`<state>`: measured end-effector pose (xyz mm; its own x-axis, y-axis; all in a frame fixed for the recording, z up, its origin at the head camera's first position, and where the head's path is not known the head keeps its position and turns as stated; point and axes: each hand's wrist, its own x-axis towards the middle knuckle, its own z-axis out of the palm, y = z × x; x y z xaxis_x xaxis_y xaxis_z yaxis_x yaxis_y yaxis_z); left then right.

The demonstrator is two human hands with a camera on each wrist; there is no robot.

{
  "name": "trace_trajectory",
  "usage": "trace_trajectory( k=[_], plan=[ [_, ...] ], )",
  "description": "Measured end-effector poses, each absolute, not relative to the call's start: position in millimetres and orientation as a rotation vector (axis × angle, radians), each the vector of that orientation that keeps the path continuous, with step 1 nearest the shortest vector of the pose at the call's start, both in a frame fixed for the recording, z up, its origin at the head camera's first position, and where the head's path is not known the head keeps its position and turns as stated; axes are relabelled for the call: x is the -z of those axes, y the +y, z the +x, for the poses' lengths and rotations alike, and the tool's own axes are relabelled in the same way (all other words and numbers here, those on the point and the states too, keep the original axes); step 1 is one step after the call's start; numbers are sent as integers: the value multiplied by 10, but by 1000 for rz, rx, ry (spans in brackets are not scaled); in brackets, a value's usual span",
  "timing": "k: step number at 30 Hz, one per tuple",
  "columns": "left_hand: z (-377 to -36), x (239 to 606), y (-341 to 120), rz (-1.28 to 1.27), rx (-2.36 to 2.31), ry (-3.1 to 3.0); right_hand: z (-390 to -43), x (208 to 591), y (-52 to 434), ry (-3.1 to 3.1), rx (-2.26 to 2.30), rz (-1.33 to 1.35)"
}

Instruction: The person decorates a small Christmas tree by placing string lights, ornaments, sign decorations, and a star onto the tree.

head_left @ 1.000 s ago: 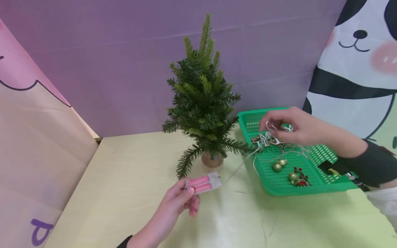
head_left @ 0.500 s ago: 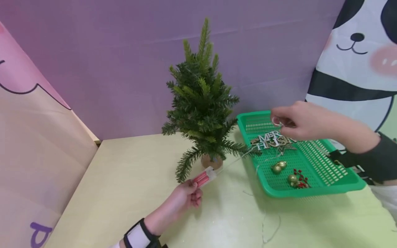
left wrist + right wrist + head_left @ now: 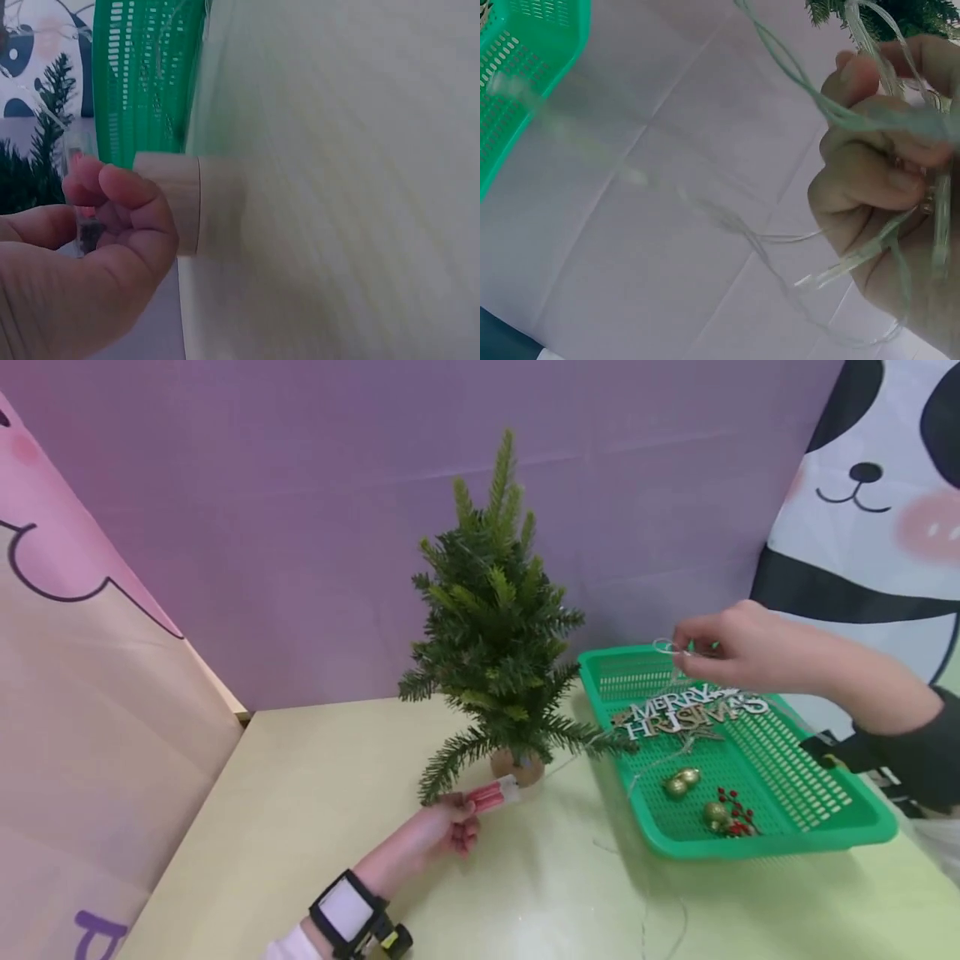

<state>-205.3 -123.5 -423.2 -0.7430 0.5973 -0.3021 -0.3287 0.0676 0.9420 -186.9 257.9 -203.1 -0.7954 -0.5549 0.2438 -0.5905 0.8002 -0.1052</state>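
My left hand (image 3: 450, 827) pinches a clear battery box (image 3: 492, 795) with pink batteries inside, low in front of the small artificial Christmas tree (image 3: 495, 635). The left wrist view shows the curled left fingers close to the tree's round wooden base (image 3: 169, 195). A thin wire runs from the box towards the green basket (image 3: 765, 847). Above that basket, my right hand (image 3: 738, 643) holds a bunch of clear string lights (image 3: 847, 266); a loop (image 3: 663, 646) sticks out at its fingertips. Part of the bunch is hidden inside the fingers.
In the basket lie a MERRY CHRISTMAS sign (image 3: 667, 714), gold baubles (image 3: 677, 782) and a red berry sprig (image 3: 738, 814). Loose wire (image 3: 682, 914) trails on the pale table (image 3: 315, 793). A purple backdrop (image 3: 300, 543) stands behind the tree.
My right hand has moved right, off the sign, which now shows more fully. The left hand has tilted the battery box and brought it nearer the tree's base. The head view has shifted slightly.
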Motion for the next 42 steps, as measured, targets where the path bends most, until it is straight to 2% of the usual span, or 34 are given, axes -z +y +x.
trace_trajectory(
  k=[8,14,21,28,42],
  plan=[
    [-2277,4348,-1336,296,-1683,1774,-1797,1906,2603,-2902,-191,621],
    [-2408,4311,-1407,263,-1574,1839,-1754,1838,2690,-2845,-186,586],
    [-2498,4230,-1475,498,-1379,1812,-1693,1778,2685,-2795,-218,573],
    [-2529,4169,-1441,562,-1215,1953,-1563,1691,2674,-2895,-245,407],
    [-2464,4147,-1318,723,-540,2549,-1559,1740,2556,-2713,-315,549]
  ],
)
